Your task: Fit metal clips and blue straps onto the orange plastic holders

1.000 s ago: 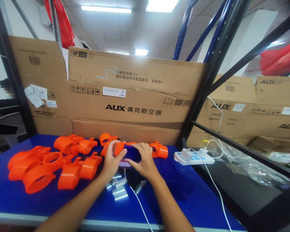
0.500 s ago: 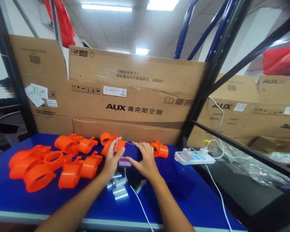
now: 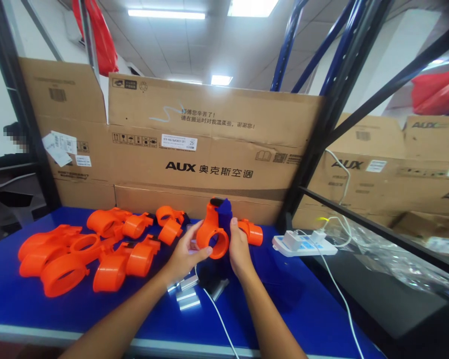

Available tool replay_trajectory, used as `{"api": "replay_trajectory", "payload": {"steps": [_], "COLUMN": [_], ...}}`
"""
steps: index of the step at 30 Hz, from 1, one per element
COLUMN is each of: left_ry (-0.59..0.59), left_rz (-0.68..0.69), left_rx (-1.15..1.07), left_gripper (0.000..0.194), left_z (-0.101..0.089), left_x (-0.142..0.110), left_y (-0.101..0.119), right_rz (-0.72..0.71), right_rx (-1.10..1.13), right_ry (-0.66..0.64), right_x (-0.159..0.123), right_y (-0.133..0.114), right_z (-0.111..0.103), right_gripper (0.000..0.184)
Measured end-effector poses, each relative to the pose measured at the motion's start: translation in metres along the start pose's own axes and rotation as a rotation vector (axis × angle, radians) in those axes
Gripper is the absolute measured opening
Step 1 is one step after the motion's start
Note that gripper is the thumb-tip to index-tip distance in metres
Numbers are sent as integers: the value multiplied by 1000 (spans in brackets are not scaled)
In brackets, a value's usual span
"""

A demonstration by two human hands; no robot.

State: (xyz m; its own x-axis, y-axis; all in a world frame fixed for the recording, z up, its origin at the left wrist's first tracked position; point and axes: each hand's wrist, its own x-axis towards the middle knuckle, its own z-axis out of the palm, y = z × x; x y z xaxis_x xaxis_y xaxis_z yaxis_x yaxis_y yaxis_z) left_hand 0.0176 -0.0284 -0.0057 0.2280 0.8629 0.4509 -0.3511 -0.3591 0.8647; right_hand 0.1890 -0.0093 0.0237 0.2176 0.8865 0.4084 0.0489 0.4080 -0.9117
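An orange plastic tape dispenser [image 3: 206, 233], its round ring facing me, is held upright just above the blue tabletop [image 3: 295, 304]. My left hand [image 3: 183, 254] grips its left side, the thumb lying across the lower ring. A dark blue piece [image 3: 225, 214] stands at the dispenser's right side, beneath a black tip. My right hand [image 3: 241, 249] is closed against that blue side, its fingers partly hidden behind it. Below the hands lie shiny metal pieces [image 3: 188, 300] and a white cable [image 3: 219, 316]. A phone-like device is mostly covered by my left hand.
Several more orange tape dispensers [image 3: 110, 271] lie to the left, and another [image 3: 252, 232] sits behind my right hand. A white power strip [image 3: 322, 249] with plugs is at the right. A cardboard sheet [image 3: 209, 134] closes off the back, beside a black rack post [image 3: 314, 149].
The tape dispenser has been raised and turned; its orange ring now faces me, where the blue side showed before. My right hand has shifted from above to its right side.
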Motion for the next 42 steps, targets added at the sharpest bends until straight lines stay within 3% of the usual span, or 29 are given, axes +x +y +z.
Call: {"api": "replay_trajectory", "payload": {"steps": [3, 8, 13, 17, 20, 26, 31, 33, 35, 38, 42], "left_ry": [-62, -76, 96, 228, 263, 164, 54, 97, 242, 436, 386], "left_rz": [38, 98, 84, 99, 106, 165, 297, 394, 450, 396, 247], "left_rx": [-19, 8, 33, 106, 221, 353, 605, 755, 926, 1188, 1419], "left_gripper": [85, 88, 98, 94, 93, 99, 71, 59, 59, 68, 63], "left_z": [3, 4, 2, -2, -4, 0, -3, -10, -21, -39, -52], "left_x": [0, -2, -2, 0, -1, -8, -9, -6, 0, 8, 11], "left_y": [1, -1, -9, -14, -17, -9, 10, 19, 25, 27, 18], "right_rz": [47, -18, -60, -32, -26, -43, 38, 71, 104, 139, 136], "right_rx": [-32, -57, -31, 12, 24, 58, 228, 257, 265, 264, 242], "right_ry": [-107, -266, -354, -534, -597, -491, -243, -159, -106, -95, -148], "right_x": [-1, -3, -11, -16, -16, -11, -3, 0, 2, 1, -3], "right_y": [1, -2, -5, -10, -14, -15, -10, -8, -7, -7, -8], "right_z": [2, 6, 9, 6, 3, 6, 4, 1, -1, 0, 5], "right_gripper": [67, 64, 51, 66, 65, 51, 54, 56, 57, 57, 59]}}
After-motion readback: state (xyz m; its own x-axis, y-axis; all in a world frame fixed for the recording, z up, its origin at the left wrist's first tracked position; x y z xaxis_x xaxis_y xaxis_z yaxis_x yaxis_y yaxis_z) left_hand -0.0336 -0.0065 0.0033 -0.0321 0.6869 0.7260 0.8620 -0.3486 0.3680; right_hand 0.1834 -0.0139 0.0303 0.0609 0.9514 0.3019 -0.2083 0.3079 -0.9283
